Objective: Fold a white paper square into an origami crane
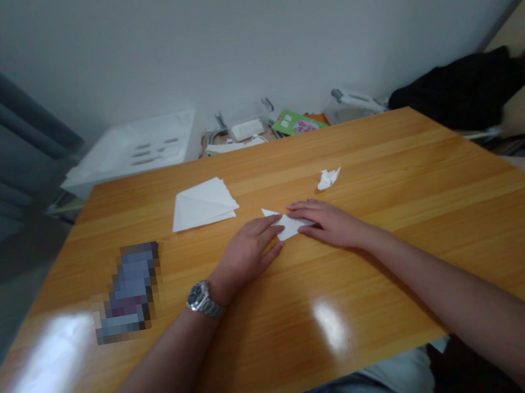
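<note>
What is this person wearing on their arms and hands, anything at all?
Both forearms are bare, with no sleeves or gloves. At the wrist of the left hand sits a silver metal wristwatch with a dark dial. The right hand and its wrist wear nothing; no rings show.

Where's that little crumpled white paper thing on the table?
In the head view, the small crumpled paper lies on the wooden table, just beyond the right hand and apart from it, right of the stack of white sheets.
</note>
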Tool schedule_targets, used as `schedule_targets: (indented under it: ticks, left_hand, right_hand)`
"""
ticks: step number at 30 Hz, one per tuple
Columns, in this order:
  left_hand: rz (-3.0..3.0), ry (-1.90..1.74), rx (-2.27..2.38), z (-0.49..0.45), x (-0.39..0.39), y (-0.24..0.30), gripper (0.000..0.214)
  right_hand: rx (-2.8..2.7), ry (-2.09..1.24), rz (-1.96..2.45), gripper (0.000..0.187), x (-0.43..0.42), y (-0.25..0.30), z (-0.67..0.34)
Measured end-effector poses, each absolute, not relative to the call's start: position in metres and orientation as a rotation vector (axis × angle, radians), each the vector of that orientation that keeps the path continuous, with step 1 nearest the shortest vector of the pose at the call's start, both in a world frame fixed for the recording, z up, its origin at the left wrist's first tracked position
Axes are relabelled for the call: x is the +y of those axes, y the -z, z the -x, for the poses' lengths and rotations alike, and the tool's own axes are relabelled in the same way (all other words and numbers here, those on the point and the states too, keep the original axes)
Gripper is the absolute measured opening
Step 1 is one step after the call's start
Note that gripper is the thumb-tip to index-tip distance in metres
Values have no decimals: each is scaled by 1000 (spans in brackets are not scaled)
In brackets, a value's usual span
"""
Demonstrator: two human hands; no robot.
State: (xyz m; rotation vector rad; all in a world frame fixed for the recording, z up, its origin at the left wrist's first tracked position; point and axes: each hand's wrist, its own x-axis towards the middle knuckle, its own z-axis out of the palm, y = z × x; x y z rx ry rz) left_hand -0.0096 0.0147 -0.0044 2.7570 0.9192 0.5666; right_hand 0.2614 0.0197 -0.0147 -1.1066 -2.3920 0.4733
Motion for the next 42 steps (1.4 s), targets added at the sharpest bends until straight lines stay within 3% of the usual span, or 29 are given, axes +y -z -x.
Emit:
schedule_targets:
  ticks: [6,13,21,42]
  left_hand:
    - [-2811,-547,874,9,15,5,34]
    - [-2809,-548,842,5,10,1,35]
    - [-2778,-548,714,7,9,3,32]
    - [-2761,-431,697,3,3,-8,31]
  right_hand:
    - [-2254,-576,1061,38,20,17,-262]
    - [-2016,-641,1167,5,19,8,-256]
    - [-2107,-542,1238,14,18,7,-254]
    - [-2155,-309,1421,10,18,20,-248]
